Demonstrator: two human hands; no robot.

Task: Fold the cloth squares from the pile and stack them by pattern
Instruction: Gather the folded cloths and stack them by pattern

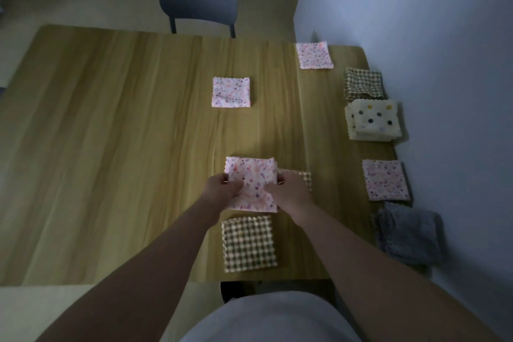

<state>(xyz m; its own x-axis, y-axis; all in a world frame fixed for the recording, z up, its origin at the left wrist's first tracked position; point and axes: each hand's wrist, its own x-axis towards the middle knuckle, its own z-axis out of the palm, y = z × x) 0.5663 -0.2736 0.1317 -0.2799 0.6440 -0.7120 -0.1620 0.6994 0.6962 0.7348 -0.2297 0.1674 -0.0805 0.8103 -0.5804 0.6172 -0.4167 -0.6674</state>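
The wooden worktop (111,147) carries all the cloth. Left of centre, the left hand (223,189) pinches the left edge of the floral cloth (251,175), fingers curled onto it. The floral cloth sits in the near middle of the worktop, between the two hands. Whether it rests on the surface or is slightly raised cannot be told. A folded floral square (231,91) lies alone farther out, mid-worktop. Just nearer the person than the held piece, a folded checked cloth (249,243) lies flat by the worktop's front edge. The right hand (290,193) pinches the opposite edge of the floral cloth in the same manner, and part of another checked piece (307,177) shows beyond its knuckles. Along the right side, from far to near, lie a single floral piece (314,55), a checked stack (363,84), a spotted stack (372,121), a floral stack (385,179) and a grey stack (408,233). Handling judgement: the cloth is probably light, thin and limp, with no stiffness of its own. It is likely to sag and crease wherever unsupported, and it is not fragile. Take hold at two opposite edges or corners, keep the span taut, and press each fold flat against the worktop. Light pieces may slide on the smooth wood, so set each one squarely on its stack.
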